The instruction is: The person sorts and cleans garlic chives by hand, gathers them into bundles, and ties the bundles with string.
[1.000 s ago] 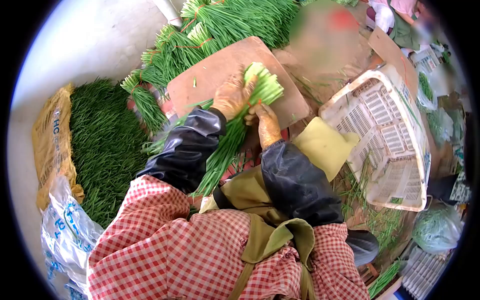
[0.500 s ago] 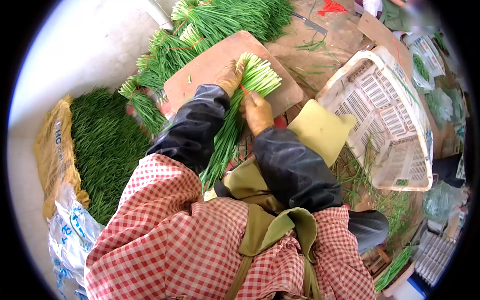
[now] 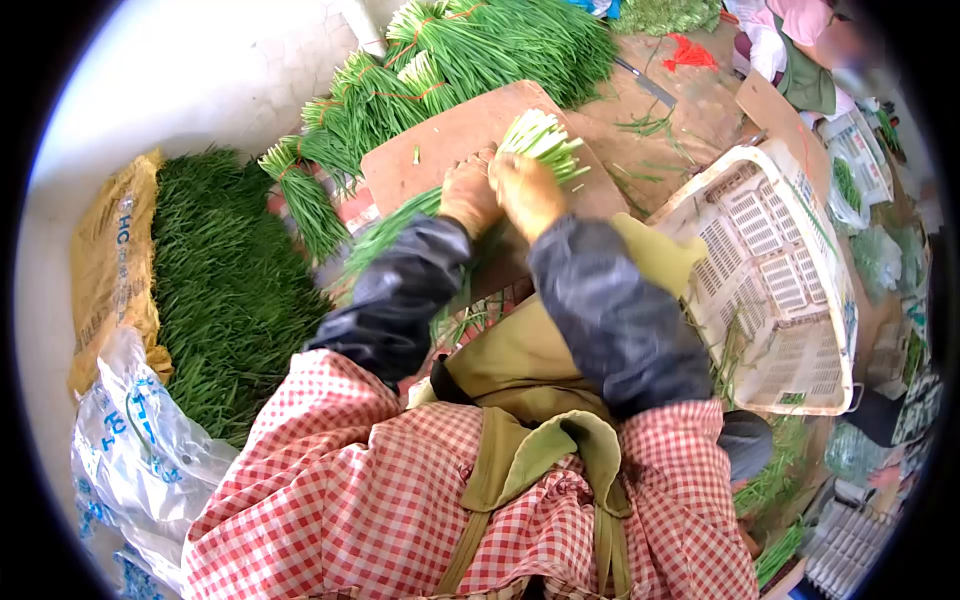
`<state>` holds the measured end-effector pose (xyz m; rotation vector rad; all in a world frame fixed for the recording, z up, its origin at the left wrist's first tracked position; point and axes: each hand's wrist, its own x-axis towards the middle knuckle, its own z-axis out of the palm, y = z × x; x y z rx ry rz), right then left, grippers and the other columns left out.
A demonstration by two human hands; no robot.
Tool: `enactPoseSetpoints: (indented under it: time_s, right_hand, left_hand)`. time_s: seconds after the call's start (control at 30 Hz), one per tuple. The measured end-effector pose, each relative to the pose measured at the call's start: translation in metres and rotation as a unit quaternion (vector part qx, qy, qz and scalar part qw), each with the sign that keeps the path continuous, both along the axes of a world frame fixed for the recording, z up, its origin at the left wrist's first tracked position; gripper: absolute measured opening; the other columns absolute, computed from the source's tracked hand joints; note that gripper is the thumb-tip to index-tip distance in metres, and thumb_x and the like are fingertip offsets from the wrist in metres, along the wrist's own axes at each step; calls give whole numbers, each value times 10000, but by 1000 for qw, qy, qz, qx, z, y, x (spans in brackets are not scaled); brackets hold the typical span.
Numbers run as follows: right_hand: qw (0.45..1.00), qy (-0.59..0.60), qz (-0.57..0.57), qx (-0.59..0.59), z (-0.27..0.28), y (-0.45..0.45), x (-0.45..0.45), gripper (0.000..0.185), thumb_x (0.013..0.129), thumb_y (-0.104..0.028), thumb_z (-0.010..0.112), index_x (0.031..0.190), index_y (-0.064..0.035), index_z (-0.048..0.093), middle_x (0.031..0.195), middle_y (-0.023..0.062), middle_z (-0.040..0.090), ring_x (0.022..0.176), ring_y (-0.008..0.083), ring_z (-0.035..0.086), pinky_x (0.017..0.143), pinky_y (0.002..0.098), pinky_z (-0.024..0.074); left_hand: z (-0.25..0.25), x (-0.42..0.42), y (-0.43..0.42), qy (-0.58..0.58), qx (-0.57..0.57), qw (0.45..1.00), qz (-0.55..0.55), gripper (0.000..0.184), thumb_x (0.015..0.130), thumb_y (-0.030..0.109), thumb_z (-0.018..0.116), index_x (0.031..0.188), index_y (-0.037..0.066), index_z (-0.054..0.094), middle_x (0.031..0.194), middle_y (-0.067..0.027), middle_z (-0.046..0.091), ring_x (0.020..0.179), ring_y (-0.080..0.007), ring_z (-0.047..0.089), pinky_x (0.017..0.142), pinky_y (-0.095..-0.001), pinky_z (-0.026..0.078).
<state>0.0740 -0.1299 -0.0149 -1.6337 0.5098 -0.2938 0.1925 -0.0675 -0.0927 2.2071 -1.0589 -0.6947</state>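
Note:
A bunch of green garlic chives point(image 3: 545, 140) lies over a brown board point(image 3: 430, 150). Its pale cut ends point up and right, and its leaves trail down and left. My left hand point(image 3: 470, 193), in a tan glove, is closed around the leafy side of the bunch. Against it, my right hand point(image 3: 527, 192), gloved alike, closes on the bunch just below the pale ends. Both hands are slightly blurred. Whatever tie lies between the fingers is hidden.
Tied chive bunches point(image 3: 510, 45) are piled behind the board. Loose chives point(image 3: 215, 290) fill a yellow sack point(image 3: 115, 260) on the left. A knife point(image 3: 647, 82) and red ties point(image 3: 690, 52) lie beyond. A white plastic basket point(image 3: 775, 240) tilts at right; another person point(image 3: 805, 60) is at far right.
My right hand has moved up from holding a red tie beside the bunch and now meets my left hand on it. The bunch's leaves have swung left, and the camera view has shifted.

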Motion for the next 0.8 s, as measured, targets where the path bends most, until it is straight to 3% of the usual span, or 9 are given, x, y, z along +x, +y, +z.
enactPoseSetpoints:
  time_s: [0.03, 0.1, 0.13, 0.23, 0.33, 0.4, 0.43, 0.53, 0.8]
  right_hand:
    - [999, -6, -5, -37, -8, 8, -8, 303, 880, -290, 528, 865, -2, 622, 699, 113, 629, 637, 218, 574, 625, 326, 464]
    - [954, -83, -36, 285, 16, 29, -28, 173, 924, -162, 504, 876, -22, 593, 641, -10, 503, 539, 67, 453, 509, 216, 395]
    - [962, -85, 3, 258, 21, 28, -25, 160, 930, -144, 491, 897, -19, 583, 667, -8, 504, 535, 74, 455, 514, 219, 403]
    - [937, -195, 22, 288, 13, 18, -8, 159, 958, -137, 457, 947, -6, 547, 791, 9, 532, 562, 91, 525, 537, 228, 438]
    - [979, -188, -42, 61, 31, 20, -17, 161, 945, -197, 503, 976, -48, 556, 720, 65, 591, 591, 228, 595, 580, 316, 482]
    - [933, -211, -130, -262, 31, 39, -15, 151, 908, -245, 548, 961, -104, 550, 696, 118, 606, 674, 365, 600, 604, 429, 489]
    - [939, -118, -87, -312, 60, 47, -27, 153, 917, -188, 551, 936, -41, 588, 826, 131, 674, 747, 295, 661, 627, 360, 522]
    - [907, -189, -105, -363, 82, 61, -29, 86, 874, -136, 597, 919, -63, 586, 790, 135, 663, 727, 311, 652, 612, 382, 519]
    - [803, -122, -284, -510, 88, -13, -46, 141, 897, -263, 556, 931, -135, 606, 573, 119, 567, 521, 342, 575, 495, 440, 462]
  left_hand:
    - [31, 2, 9, 48, -2, 998, -33, 695, 801, 427, 635, 1347, 65, 402, 1267, -125, 517, 1190, -210, 474, 1008, -335, 333]
    - [72, 4, 20, 40, 0, 996, -85, 566, 783, 395, 673, 1210, 44, 553, 984, -102, 671, 965, -215, 616, 866, -314, 447]
    - [47, 18, 11, 286, 11, 957, 39, 623, 763, 391, 681, 1245, 33, 517, 1008, -120, 669, 996, -232, 614, 869, -314, 451]
    - [67, -3, 36, -189, 93, 972, -108, 834, 737, 457, 685, 1370, 24, 357, 1268, -194, 505, 1223, -340, 436, 1024, -430, 326]
    - [124, -76, 81, -401, -127, 905, 61, 660, 799, 309, 662, 1321, -7, 412, 1254, -220, 517, 1224, -397, 433, 1028, -460, 330]
    - [116, -113, 111, -379, -255, 889, 40, 236, 804, 69, 617, 1027, 8, 571, 894, -155, 576, 822, -357, 542, 783, -429, 439]
    - [89, -130, 122, -103, -211, 971, 53, 219, 831, 37, 580, 1045, -7, 589, 958, -148, 616, 877, -318, 582, 805, -388, 461]
    - [53, -165, 121, 208, -270, 940, 6, 343, 898, 103, 515, 1225, 5, 548, 1228, -170, 577, 1151, -264, 530, 999, -361, 399]
    - [63, -78, 29, 269, -435, 843, 167, 387, 925, 218, 437, 1232, 6, 541, 1215, -182, 580, 1154, -290, 524, 992, -369, 393]
